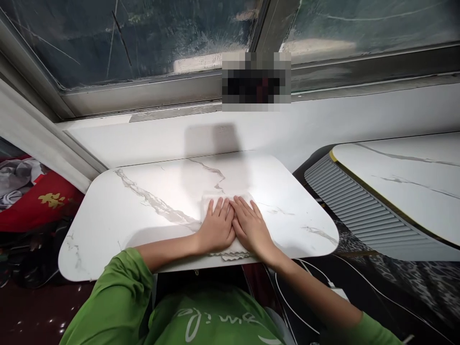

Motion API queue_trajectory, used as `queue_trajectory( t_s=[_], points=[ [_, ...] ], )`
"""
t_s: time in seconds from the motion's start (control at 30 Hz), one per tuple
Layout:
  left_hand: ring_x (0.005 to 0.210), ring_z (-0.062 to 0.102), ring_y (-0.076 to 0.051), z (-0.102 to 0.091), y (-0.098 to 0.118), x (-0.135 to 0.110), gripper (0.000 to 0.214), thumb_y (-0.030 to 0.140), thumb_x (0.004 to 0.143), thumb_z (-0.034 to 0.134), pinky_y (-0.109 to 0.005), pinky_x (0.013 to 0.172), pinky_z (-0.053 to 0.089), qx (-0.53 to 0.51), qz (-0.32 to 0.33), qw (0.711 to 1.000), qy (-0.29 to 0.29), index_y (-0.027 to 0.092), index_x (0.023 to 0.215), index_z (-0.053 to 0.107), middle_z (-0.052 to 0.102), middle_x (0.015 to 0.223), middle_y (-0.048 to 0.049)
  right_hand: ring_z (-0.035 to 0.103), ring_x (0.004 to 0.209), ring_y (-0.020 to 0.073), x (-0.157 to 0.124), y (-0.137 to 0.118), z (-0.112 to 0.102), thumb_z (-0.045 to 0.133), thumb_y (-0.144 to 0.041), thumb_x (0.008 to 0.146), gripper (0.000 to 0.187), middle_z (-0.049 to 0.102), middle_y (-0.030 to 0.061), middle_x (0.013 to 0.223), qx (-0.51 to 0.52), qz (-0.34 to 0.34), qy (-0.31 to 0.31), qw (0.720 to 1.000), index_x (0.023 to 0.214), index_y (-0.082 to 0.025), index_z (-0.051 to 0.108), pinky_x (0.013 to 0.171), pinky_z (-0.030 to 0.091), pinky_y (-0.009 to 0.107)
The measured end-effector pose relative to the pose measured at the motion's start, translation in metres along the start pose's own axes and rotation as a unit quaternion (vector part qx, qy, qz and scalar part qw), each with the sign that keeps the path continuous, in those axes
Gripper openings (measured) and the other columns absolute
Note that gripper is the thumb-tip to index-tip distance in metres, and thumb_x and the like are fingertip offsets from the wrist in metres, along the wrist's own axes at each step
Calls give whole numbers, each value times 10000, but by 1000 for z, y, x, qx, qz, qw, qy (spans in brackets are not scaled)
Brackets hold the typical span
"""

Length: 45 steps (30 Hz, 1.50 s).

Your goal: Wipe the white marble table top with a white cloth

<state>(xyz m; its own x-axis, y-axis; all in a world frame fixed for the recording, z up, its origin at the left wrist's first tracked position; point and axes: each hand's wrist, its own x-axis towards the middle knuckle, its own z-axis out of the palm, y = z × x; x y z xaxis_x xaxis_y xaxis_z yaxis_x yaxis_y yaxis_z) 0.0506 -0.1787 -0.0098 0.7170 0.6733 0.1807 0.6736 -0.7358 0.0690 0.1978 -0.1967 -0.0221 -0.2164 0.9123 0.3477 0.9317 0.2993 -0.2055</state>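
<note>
Fingers (217, 207) of the left hand (215, 228) and right hand (253, 230) lie flat, slightly apart, on a white cloth (233, 250), wavy-edged at six o'clock, atop the marbled table (287, 191).

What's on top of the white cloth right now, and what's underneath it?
The left hand and right hand lie flat on the white cloth. The marble-patterned tabletop shows around it; the patch directly beneath is covered and can't be seen.

Soft shadow (214, 160) across bright tabletop (115, 215)
</note>
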Motion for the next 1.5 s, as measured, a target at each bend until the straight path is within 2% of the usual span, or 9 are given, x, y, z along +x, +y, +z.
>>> queue_trajectory(
  t_s=[0.13, 0.3, 0.43, 0.63, 0.9, 1.07, 1.17, 1.27, 1.5],
  points=[
    [1417, 208, -314, 5, -37, 29, 570, 326, 949, 288, -492, 1155, 116, -12, -19, 1000, 3, 33, 1437, 316, 285, 1514, -173, 406, 1333, 261, 45, 9, 18, 280, -233, 895, 517, 488, 164, 1399, 15, 28, -8, 999, 1331, -49, 488, 1124, 252, 490],
    [1417, 225, -272, 7, -102, 78, 547, 294, 946, 281, -451, 1169, 120, -16, -75, 997, -10, 55, 1436, 332, 287, 1523, -131, 417, 1319, 256, 128, 14, 40, 297, -217, 876, 489, 519, 151, 1373, 67, 57, 11, 996, 1284, -82, 530, 1117, 241, 472],
    [1425, 204, -256, 7, -130, 92, 544, 273, 952, 250, -444, 1174, 112, -10, -133, 991, -8, 61, 1450, 305, 261, 1535, -115, 433, 1302, 234, 170, 11, 53, 327, -183, 846, 453, 557, 125, 1338, 103, 51, 10, 993, 1221, -128, 576, 1118, 237, 458],
    [1423, 211, -270, 7, -118, 61, 525, 283, 957, 274, -464, 1170, 121, 12, -145, 989, 16, 78, 1437, 330, 284, 1522, -136, 407, 1329, 228, 152, -2, 55, 330, -189, 848, 467, 517, 135, 1379, 130, 25, 8, 991, 1245, -107, 563, 1136, 216, 439],
    [1433, 159, -294, -18, -75, -38, 517, 323, 985, 260, -511, 1158, 137, 19, -71, 997, 14, 49, 1417, 331, 265, 1517, -190, 317, 1390, 215, 60, -49, 40, 400, -215, 794, 509, 473, 71, 1427, 305, 58, -26, 950, 1283, -221, 542, 1149, 155, 521],
    [1445, 75, -279, -39, -58, -90, 518, 332, 984, 285, -508, 1164, 143, -8, -77, 997, -3, 72, 1431, 302, 217, 1537, -175, 255, 1414, 220, 28, -76, 24, 412, -211, 817, 561, 392, 57, 1480, 328, -5, -93, 940, 1374, -259, 462, 1146, 145, 545],
    [1447, 31, -265, -45, -64, -102, 543, 353, 981, 299, -492, 1169, 150, -45, -114, 992, -28, 108, 1461, 238, 169, 1557, -140, 255, 1414, 213, 38, -81, 19, 389, -207, 839, 594, 373, 80, 1488, 281, -92, -133, 946, 1433, -195, 381, 1155, 174, 506],
    [1447, 56, -238, -43, -85, -93, 532, 343, 983, 268, -480, 1169, 165, -96, -184, 977, -51, 147, 1472, 193, 178, 1561, -105, 273, 1408, 203, 62, -84, 26, 346, -189, 862, 590, 366, 90, 1491, 206, -166, -112, 958, 1450, -138, 346, 1170, 166, 461],
    [1430, 203, -213, -37, -182, -29, 436, 317, 997, 237, -432, 1174, 149, -89, -282, 955, 8, 164, 1380, 377, 344, 1505, -66, 344, 1373, 219, 167, -105, 74, 357, -192, 862, 542, 443, 107, 1445, 173, -87, -68, 979, 1389, -88, 430, 1161, 181, 437]
  ],
)
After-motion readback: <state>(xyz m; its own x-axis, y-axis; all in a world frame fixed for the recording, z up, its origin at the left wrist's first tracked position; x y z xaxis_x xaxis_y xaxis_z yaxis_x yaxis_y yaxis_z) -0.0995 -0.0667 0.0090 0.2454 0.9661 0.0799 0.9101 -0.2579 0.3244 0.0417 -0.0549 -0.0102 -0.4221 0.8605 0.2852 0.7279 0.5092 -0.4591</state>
